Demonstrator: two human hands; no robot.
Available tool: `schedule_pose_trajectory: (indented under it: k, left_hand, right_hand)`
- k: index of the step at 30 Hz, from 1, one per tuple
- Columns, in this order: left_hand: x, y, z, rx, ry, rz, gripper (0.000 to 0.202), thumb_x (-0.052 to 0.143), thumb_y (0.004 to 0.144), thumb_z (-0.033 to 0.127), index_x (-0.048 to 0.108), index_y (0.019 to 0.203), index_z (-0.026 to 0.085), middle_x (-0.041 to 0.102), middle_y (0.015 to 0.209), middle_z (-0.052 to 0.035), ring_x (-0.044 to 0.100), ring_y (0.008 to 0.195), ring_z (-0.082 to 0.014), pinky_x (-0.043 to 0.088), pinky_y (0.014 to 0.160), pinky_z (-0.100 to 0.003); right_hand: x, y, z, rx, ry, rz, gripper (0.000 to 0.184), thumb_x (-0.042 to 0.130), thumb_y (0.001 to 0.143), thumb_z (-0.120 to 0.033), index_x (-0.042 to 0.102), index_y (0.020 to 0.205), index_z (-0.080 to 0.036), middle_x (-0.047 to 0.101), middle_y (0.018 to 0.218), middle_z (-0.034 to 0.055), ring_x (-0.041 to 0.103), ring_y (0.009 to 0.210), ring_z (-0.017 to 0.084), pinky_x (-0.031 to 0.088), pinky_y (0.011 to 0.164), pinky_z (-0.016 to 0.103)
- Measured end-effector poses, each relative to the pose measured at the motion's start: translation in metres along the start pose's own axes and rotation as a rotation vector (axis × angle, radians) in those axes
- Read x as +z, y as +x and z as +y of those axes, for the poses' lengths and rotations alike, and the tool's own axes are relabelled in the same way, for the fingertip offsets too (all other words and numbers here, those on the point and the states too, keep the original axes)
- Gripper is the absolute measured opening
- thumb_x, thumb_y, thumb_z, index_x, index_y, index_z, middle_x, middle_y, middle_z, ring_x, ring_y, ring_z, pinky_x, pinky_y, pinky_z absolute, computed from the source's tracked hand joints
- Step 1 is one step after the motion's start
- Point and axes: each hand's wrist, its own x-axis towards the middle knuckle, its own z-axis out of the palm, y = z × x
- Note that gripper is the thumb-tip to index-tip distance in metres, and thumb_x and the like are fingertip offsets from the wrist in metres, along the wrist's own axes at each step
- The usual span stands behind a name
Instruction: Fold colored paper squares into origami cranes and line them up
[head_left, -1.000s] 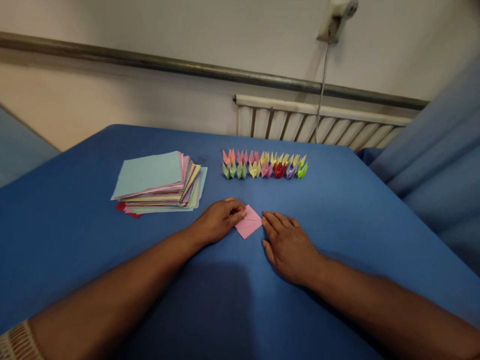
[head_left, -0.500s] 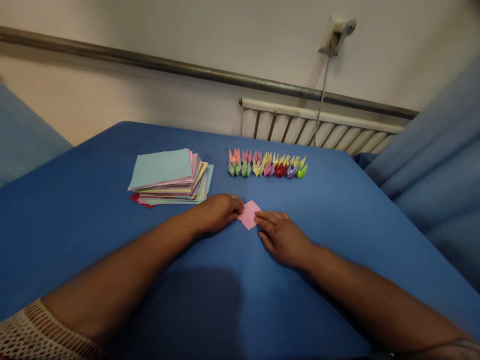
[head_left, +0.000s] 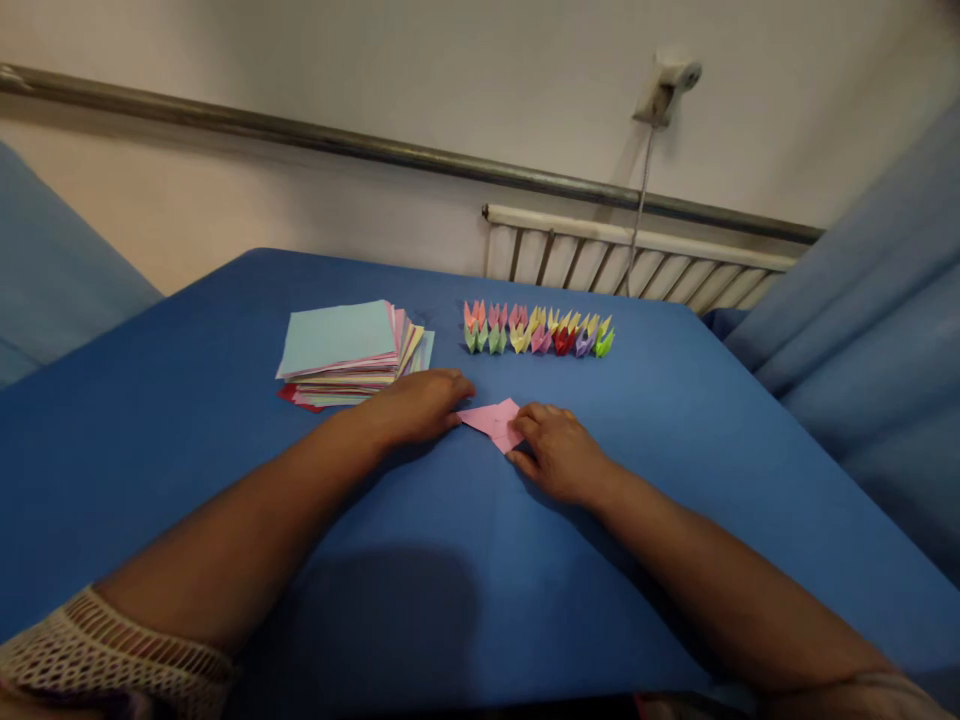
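A small piece of folded pink paper [head_left: 493, 418] lies on the blue table, its long narrow point turned left. My left hand [head_left: 424, 405] is at that point, with the thumb by the tip and the fingers curled above it. On the right side of the paper, my right hand [head_left: 561, 452] has its fingers bent over the edge and its thumb at the lower corner. Part of the paper is hidden under the right fingers.
A stack of coloured paper sheets [head_left: 341, 340], light blue on top, lies behind my left hand. Two rows of small folded paper figures [head_left: 541, 338] in several colours stand farther back. Behind the table are a wall rail [head_left: 360, 143] and a radiator [head_left: 585, 255]; blue curtains [head_left: 877, 290] hang on the right.
The pink paper has gone from a compact diamond to a shape with a point stretching left. My left hand has moved left with that point; my right hand's fingers have curled more.
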Motion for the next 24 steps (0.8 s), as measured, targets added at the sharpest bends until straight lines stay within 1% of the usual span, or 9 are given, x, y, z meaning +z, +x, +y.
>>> schedule_pose_trajectory:
  k: [2,4,5,7,9,12,17,22,24]
  left_hand:
    - [-0.007,-0.001,-0.006,-0.039,0.007,0.010,0.031,0.058,0.080,0.024,0.063,0.110,0.019,0.065,0.108,-0.0078,0.060,0.098,-0.0223,0.045,0.084,-0.030]
    - [-0.009,-0.001,-0.008,-0.014,-0.042,-0.009,0.028,0.056,0.083,0.024,0.064,0.109,0.020,0.066,0.105,-0.0061,0.061,0.094,-0.0203,0.045,0.083,-0.029]
    - [-0.008,-0.001,-0.007,0.023,-0.086,-0.027,0.027,0.054,0.084,0.023,0.064,0.109,0.021,0.066,0.105,-0.0053,0.061,0.094,-0.0190,0.045,0.083,-0.028]
    - [-0.002,0.000,-0.001,0.150,-0.177,-0.097,0.032,0.052,0.085,0.020,0.064,0.114,0.023,0.063,0.109,-0.0044,0.060,0.098,-0.0165,0.043,0.088,-0.026]
    - [0.005,0.000,0.004,0.190,-0.188,-0.141,0.040,0.056,0.082,0.019,0.061,0.121,0.027,0.061,0.111,-0.0038,0.058,0.099,-0.0163,0.042,0.091,-0.026]
    - [0.010,-0.002,0.009,0.171,-0.149,-0.201,0.047,0.061,0.080,0.023,0.057,0.127,0.030,0.060,0.113,-0.0037,0.058,0.100,-0.0174,0.043,0.091,-0.028]
    - [0.001,-0.004,0.005,0.123,-0.158,-0.278,0.043,0.060,0.082,0.029,0.060,0.124,0.032,0.062,0.112,-0.0037,0.059,0.100,-0.0188,0.043,0.091,-0.029]
    - [-0.002,-0.004,0.001,0.096,-0.169,-0.291,0.038,0.059,0.083,0.030,0.063,0.121,0.030,0.066,0.109,-0.0035,0.061,0.095,-0.0184,0.044,0.086,-0.029]
    - [-0.002,-0.004,0.003,0.110,-0.153,-0.269,0.035,0.058,0.083,0.030,0.065,0.117,0.029,0.067,0.105,-0.0031,0.062,0.092,-0.0181,0.045,0.084,-0.029]
  right_hand:
    - [0.004,-0.002,0.005,-0.021,0.035,0.021,0.036,0.053,0.089,-0.036,0.059,0.119,-0.017,0.057,0.119,0.0108,0.050,0.109,0.023,0.038,0.096,0.039]
    - [0.007,-0.004,0.010,-0.050,0.063,0.028,0.037,0.054,0.089,-0.037,0.058,0.121,-0.017,0.056,0.121,0.0107,0.049,0.111,0.023,0.038,0.096,0.040]
    - [0.008,-0.005,0.011,-0.063,0.074,0.030,0.038,0.054,0.089,-0.037,0.058,0.122,-0.018,0.055,0.121,0.0110,0.048,0.112,0.024,0.038,0.096,0.040]
    - [0.008,-0.005,0.013,-0.084,0.092,0.034,0.039,0.054,0.089,-0.037,0.057,0.122,-0.017,0.055,0.122,0.0115,0.048,0.113,0.024,0.039,0.096,0.040]
    - [0.008,-0.004,0.015,-0.100,0.104,0.044,0.039,0.054,0.089,-0.036,0.057,0.122,-0.016,0.055,0.121,0.0119,0.048,0.112,0.024,0.039,0.096,0.041]
    - [0.009,-0.003,0.017,-0.120,0.113,0.052,0.038,0.053,0.090,-0.035,0.058,0.121,-0.015,0.056,0.121,0.0115,0.049,0.111,0.024,0.040,0.096,0.041]
    - [0.011,-0.002,0.020,-0.120,0.116,0.063,0.036,0.052,0.090,-0.035,0.059,0.120,-0.015,0.056,0.121,0.0119,0.049,0.111,0.025,0.041,0.095,0.042]
    - [0.013,-0.001,0.021,-0.124,0.100,0.072,0.035,0.049,0.092,-0.035,0.060,0.118,-0.015,0.057,0.120,0.0115,0.049,0.109,0.025,0.041,0.095,0.042]
    - [0.012,-0.001,0.020,-0.130,0.090,0.073,0.034,0.049,0.092,-0.034,0.060,0.118,-0.014,0.057,0.120,0.0117,0.050,0.109,0.025,0.041,0.095,0.041]
